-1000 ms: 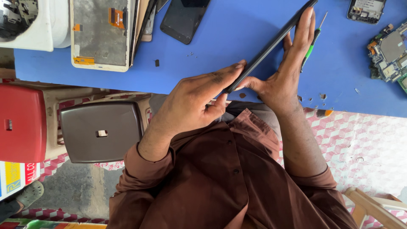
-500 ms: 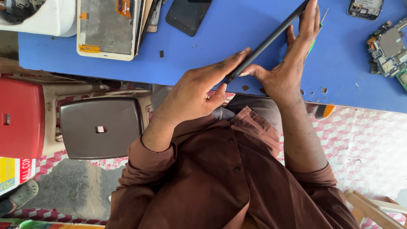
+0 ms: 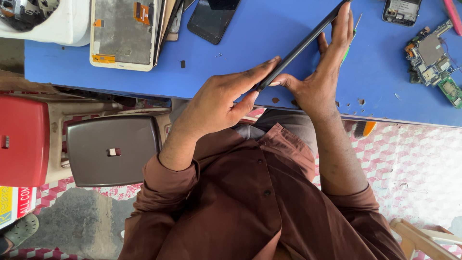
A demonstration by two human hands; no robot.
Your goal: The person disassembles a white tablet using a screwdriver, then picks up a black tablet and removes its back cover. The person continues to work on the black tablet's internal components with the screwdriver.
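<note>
Fingers of both hands grip a thin dark tablet (image 3: 303, 45), held tilted on its edge over the near edge of the blue table (image 3: 269, 29): the left hand (image 3: 219, 103) pinches its lower end between thumb and forefinger, and the right hand (image 3: 322, 77) lies flat along its far side, thumb at the same lower end. Behind the right hand's fingers a green-handled screwdriver (image 3: 350, 36) rests on the table, circuit boards (image 3: 433, 60) lie toward the right edge, and an opened tablet frame (image 3: 125, 33) and a dark phone (image 3: 211, 19) sit toward the far left.
</note>
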